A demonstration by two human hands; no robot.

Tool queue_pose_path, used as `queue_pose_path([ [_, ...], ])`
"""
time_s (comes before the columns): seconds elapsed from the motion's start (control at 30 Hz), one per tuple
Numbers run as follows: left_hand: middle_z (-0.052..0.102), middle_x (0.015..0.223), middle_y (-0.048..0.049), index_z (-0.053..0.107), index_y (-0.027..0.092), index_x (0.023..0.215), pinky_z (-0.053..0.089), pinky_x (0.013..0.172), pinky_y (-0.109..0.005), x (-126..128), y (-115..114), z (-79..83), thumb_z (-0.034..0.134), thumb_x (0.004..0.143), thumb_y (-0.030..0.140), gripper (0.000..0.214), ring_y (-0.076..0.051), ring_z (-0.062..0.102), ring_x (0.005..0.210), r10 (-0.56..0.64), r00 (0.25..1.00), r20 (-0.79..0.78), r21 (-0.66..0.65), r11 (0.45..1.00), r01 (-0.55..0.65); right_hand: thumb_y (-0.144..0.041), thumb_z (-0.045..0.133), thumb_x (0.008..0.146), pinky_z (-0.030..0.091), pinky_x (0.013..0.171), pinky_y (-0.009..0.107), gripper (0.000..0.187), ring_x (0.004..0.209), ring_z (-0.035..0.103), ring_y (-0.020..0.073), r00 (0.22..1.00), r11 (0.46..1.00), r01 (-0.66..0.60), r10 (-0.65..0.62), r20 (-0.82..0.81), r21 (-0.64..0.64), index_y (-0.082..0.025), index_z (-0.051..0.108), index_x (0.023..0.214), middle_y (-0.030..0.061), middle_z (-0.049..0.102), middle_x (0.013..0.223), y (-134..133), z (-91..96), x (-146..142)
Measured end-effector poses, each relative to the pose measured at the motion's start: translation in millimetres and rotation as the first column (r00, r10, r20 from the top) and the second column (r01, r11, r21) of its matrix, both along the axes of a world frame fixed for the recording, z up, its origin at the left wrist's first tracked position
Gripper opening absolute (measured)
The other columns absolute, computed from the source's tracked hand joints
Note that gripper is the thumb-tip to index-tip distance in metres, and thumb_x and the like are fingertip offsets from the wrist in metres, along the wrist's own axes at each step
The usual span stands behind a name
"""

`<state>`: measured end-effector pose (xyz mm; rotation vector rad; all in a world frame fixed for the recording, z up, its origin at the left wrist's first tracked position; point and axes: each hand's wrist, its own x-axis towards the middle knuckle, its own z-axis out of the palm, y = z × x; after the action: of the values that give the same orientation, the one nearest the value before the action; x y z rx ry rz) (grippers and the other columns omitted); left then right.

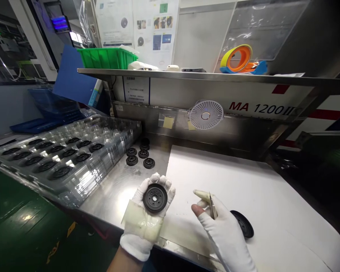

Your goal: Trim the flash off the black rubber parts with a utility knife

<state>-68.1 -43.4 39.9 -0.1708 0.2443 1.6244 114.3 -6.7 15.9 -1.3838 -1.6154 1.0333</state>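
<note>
My left hand (144, 215), in a white glove wrapped with tape, is cupped palm up. A black moulded disc (155, 198) with a central hole and small holes around it rests on that palm. My right hand (223, 226), also white-gloved, pinches steel tweezers (213, 206) and hangs above a white sheet (215, 170). Just beyond that hand, a second black disc (243, 224) lies on the sheet, partly hidden by the glove. Several similar discs (143, 153) sit on the bare steel table (121, 185), left of the sheet.
A clear plastic tray (121, 149) holding rows of black discs lies at the left. A steel shelf (187, 75) runs across the back, carrying a green crate (106, 58) and a yellow-orange tape roll (236, 58). A small white fan (206, 115) hangs beneath it.
</note>
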Motion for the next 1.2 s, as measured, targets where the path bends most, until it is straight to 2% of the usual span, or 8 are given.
queue_pose_path([
  [0.13, 0.070, 0.098, -0.0093, 0.069, 0.013, 0.097, 0.054, 0.094, -0.041, 15, 2, 0.5, 0.058, 0.087, 0.018, 0.016, -0.021, 0.066, 0.099, -0.033, 0.999, 0.008, -0.071, 0.997, 0.033, -0.038, 0.080, 0.067, 0.050, 0.081, 0.032, 0.065, 0.085, 0.059, 0.0196, 0.978, 0.993, -0.116, 0.116, -0.175, 0.007, -0.028, 0.054, 0.126, 0.0009, 0.060, 0.101, -20, 15.0, -30],
  [0.23, 0.069, 0.091, -0.0070, 0.070, 0.015, 0.089, 0.058, 0.082, -0.029, 22, 2, 1.1, 0.061, 0.084, 0.019, 0.011, -0.016, 0.067, 0.085, -0.044, 0.999, -0.002, -0.111, 0.993, 0.043, -0.021, 0.076, 0.067, 0.044, 0.098, 0.034, 0.065, 0.107, 0.056, 0.0220, 0.950, 0.980, -0.196, 0.198, -0.242, 0.031, -0.031, 0.053, 0.128, 0.0011, 0.059, 0.119, -27, 17.9, -44],
  [0.43, 0.067, 0.095, -0.0081, 0.069, 0.014, 0.095, 0.056, 0.087, -0.036, 24, -3, 6.3, 0.058, 0.086, 0.015, 0.014, -0.019, 0.066, 0.092, 0.058, 0.981, -0.185, -0.077, 0.994, -0.073, -0.028, 0.053, 0.086, 0.047, 0.084, 0.033, 0.040, 0.080, 0.057, 0.0166, 0.992, 0.994, -0.089, 0.094, -0.089, 0.059, -0.027, 0.053, 0.126, -0.0016, 0.059, 0.088, -16, 15.8, -22],
  [0.53, 0.067, 0.098, -0.0083, 0.069, 0.014, 0.097, 0.056, 0.088, -0.035, 30, -5, 7.2, 0.061, 0.085, 0.018, 0.014, -0.019, 0.066, 0.093, 0.089, 0.966, -0.243, -0.074, 0.991, -0.110, -0.037, 0.062, 0.084, 0.049, 0.080, 0.029, 0.044, 0.082, 0.058, 0.0164, 0.970, 0.989, -0.148, 0.141, -0.200, -0.019, -0.026, 0.052, 0.126, -0.0011, 0.061, 0.092, -21, 23.0, -26],
  [0.7, 0.068, 0.095, -0.0075, 0.070, 0.013, 0.095, 0.056, 0.083, -0.031, 36, -10, 7.6, 0.063, 0.084, 0.016, 0.014, -0.018, 0.067, 0.089, 0.027, 0.982, -0.189, -0.077, 0.996, -0.042, -0.027, 0.070, 0.075, 0.050, 0.084, 0.028, 0.054, 0.089, 0.059, 0.0162, 0.933, 0.977, -0.215, 0.199, -0.300, -0.019, -0.027, 0.052, 0.126, 0.0004, 0.060, 0.105, -36, 29.2, -36],
  [0.83, 0.068, 0.100, -0.0111, 0.069, 0.010, 0.099, 0.054, 0.090, -0.037, 31, -18, 7.5, 0.059, 0.087, 0.020, 0.018, -0.022, 0.064, 0.099, -0.054, 0.996, -0.069, -0.025, 0.998, 0.053, -0.033, 0.056, 0.084, 0.052, 0.080, 0.031, 0.044, 0.080, 0.061, 0.0169, 0.985, 0.987, -0.141, 0.148, -0.087, 0.079, -0.025, 0.051, 0.128, 0.0013, 0.060, 0.096, -35, 24.9, -6],
  [1.03, 0.063, 0.113, -0.0180, 0.065, 0.008, 0.111, 0.048, 0.097, -0.049, 23, -34, 9.5, 0.058, 0.088, 0.028, 0.032, -0.033, 0.056, 0.117, -0.099, 0.995, -0.015, 0.002, 0.995, 0.100, -0.051, 0.046, 0.089, 0.043, 0.100, 0.044, 0.040, 0.110, 0.058, 0.0262, 0.926, 0.974, 0.028, -0.111, 0.361, 0.227, -0.031, 0.056, 0.123, 0.0030, 0.061, 0.124, -2, 8.6, 88],
  [1.2, 0.063, 0.118, -0.0191, 0.062, 0.010, 0.119, 0.044, 0.102, -0.053, 19, -35, 7.9, 0.060, 0.087, 0.022, 0.035, -0.034, 0.052, 0.124, -0.096, 0.995, -0.037, -0.024, 0.995, 0.095, -0.059, 0.045, 0.086, 0.041, 0.103, 0.048, 0.045, 0.117, 0.056, 0.0295, 0.899, 0.973, 0.185, -0.224, 0.375, 0.138, -0.030, 0.057, 0.119, 0.0040, 0.062, 0.125, 18, -4.9, 138],
])
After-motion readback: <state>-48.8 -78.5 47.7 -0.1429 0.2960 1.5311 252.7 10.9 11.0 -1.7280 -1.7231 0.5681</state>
